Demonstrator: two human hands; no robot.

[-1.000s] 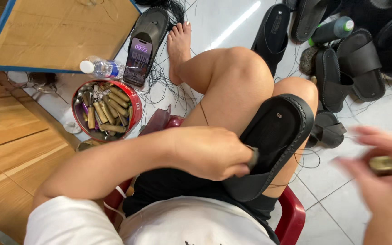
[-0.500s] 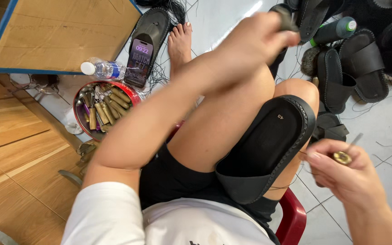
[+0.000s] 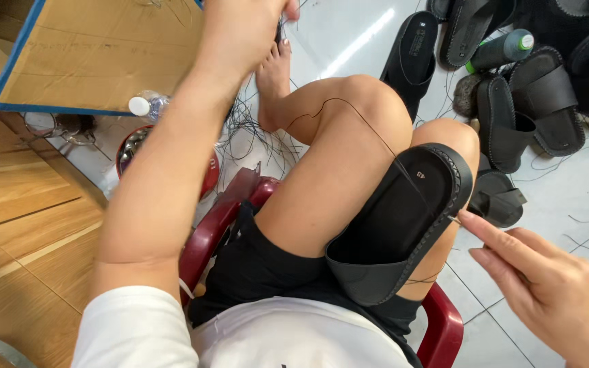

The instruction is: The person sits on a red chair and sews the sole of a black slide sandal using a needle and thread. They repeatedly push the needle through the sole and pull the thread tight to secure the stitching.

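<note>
The left hand [image 3: 247, 31] is raised high and closed on a dark thread [image 3: 369, 133], which runs taut down over the knee to the black sandal [image 3: 397, 228] lying across the lap. Half a second ago that hand was lower and the thread less stretched, so the stitch looks freshly pulled through and tightened. The right hand [image 3: 547, 286] has come in from the side; its fingertips [image 3: 468, 219] now pinch narrowly at the sandal's stitched rim, whether on a needle I cannot tell. Around the red plastic stool [image 3: 216, 225] lie more black sandals [image 3: 526, 112], a green bottle [image 3: 499, 49], a red bowl [image 3: 209, 178], a clear bottle [image 3: 146, 105] and a cardboard box [image 3: 97, 58]. Loose thread ends on the tiled floor [image 3: 349, 34] could tangle the working line.
</note>
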